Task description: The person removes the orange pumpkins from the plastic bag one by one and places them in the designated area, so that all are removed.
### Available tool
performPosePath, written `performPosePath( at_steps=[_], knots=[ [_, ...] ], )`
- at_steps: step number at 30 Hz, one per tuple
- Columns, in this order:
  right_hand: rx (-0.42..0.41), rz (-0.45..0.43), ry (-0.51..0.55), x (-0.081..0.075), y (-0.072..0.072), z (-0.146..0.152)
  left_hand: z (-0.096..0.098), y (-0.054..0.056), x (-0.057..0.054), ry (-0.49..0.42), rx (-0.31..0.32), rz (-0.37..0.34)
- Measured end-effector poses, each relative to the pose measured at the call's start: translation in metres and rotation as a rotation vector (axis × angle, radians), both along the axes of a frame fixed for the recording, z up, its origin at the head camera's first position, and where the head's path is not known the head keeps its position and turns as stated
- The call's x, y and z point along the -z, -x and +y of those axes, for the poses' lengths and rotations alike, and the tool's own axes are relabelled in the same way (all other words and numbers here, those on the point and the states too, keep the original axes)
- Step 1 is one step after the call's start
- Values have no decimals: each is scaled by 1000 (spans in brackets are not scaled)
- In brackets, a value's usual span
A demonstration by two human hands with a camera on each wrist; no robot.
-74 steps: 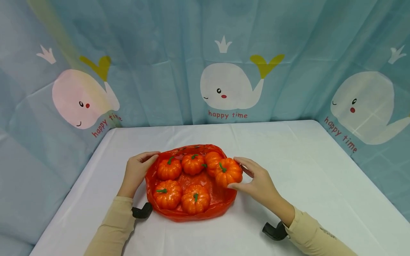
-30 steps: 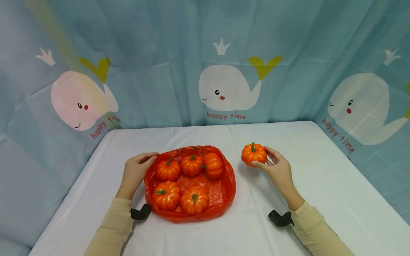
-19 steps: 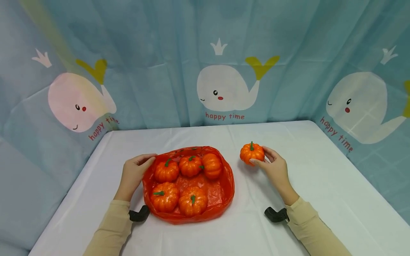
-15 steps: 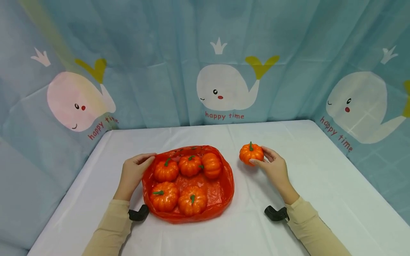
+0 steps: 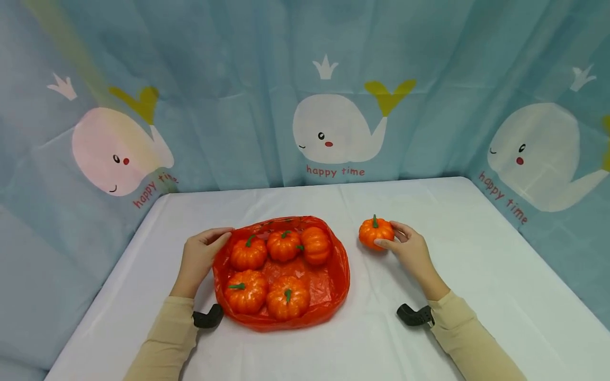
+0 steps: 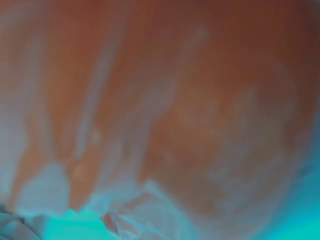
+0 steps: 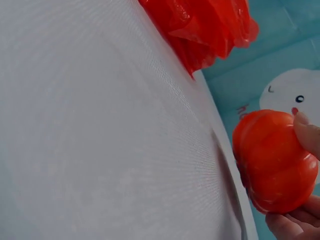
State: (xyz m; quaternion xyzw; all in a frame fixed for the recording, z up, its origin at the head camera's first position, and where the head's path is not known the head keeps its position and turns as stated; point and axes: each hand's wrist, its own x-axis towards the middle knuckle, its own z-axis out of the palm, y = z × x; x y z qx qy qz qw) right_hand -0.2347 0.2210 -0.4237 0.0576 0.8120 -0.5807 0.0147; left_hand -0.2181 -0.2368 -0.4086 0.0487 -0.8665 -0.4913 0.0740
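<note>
My right hand [image 5: 413, 253] grips a small orange toy pumpkin [image 5: 374, 233] with a green stem, at its right side between thumb and fingers. The pumpkin is upright, low over the table to the right of a red plastic bag [image 5: 339, 296]; whether it touches the cloth I cannot tell. In the right wrist view, fingers [image 7: 285, 227] and thumb hold the pumpkin [image 7: 275, 160] from two sides. At the bag's upper left rim, my left hand [image 5: 202, 256] pinches the plastic. Several similar pumpkins [image 5: 288, 298] lie in the opened bag, one of them on its side. The left wrist view is blurred.
A white cloth [image 5: 295, 354] covers the table. Behind it hangs a blue curtain [image 5: 238, 132] printed with whales. Black curved pieces [image 5: 413, 315] sit at both wrists.
The right hand has lifted the pumpkin out of the bag and carried it right; over the last half second it has come slightly lower. The left hand has stayed at the rim.
</note>
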Motion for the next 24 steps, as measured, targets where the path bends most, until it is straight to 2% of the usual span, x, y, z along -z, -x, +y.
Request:
performPosePath(
  at_steps=[5,24],
  knots=[
    [-20,-28,0,3,-1,1,0,-1,2,-2,0,-7],
    [-55,-26,33,5,2,6,0,1,2,-8,0,-29]
  ],
)
